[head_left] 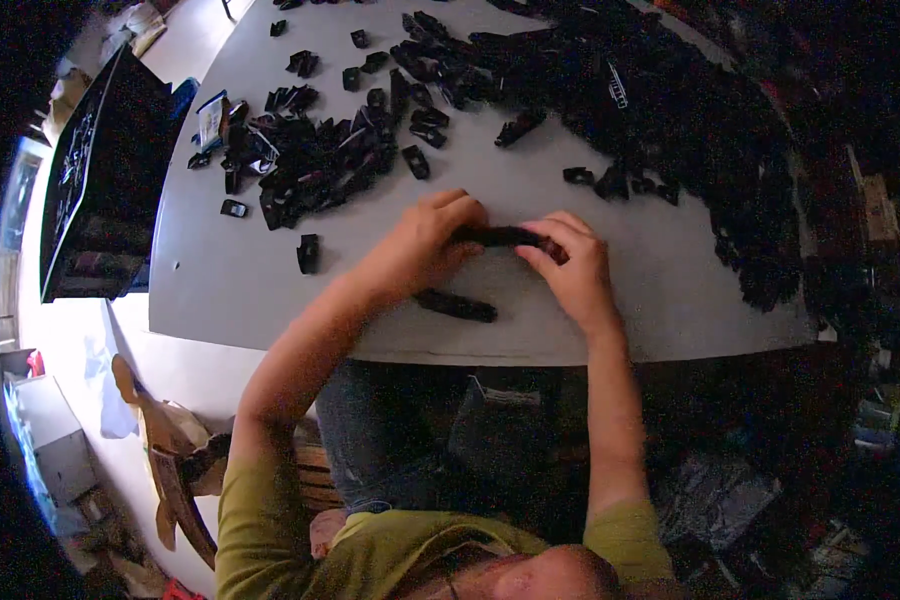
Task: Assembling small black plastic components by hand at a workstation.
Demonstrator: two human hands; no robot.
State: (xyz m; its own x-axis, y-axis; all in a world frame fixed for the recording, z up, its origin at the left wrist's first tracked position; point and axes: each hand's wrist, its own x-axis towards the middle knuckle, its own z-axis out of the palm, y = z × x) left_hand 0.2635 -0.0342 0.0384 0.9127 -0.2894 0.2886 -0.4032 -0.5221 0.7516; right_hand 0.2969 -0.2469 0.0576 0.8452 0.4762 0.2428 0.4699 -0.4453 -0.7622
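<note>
Biggest worry from where I'm watching: both hands are pinching the same long black part (505, 237) by its two ends, up off the bench (220, 290), and it looks slim enough to twist or pop out if one side squeezes harder than the other. If it slips, I reckon it lands close to the bench's near edge and could bounce down onto the lap. There's also a second black strip (456, 305) lying right under the left wrist, just inside that edge, so a careless forearm sweep could nudge it off. And everything here is black on grey, with a big heap of black pieces (670, 110) at the far right and a smaller scatter (310, 150) at the far left, so a dropped bit that rolls into either pile would be a pain to find again.

Pose-wise: left hand (425, 240) comes in from the lower left, wrist low, fingers curled tight over the part's left end. Right hand (570, 265) comes nearly straight up from below, fingers clenched on the right end, thumb underneath as far as I can tell. Both hands sit close together over the middle of the bench, elbows tucked.
</note>
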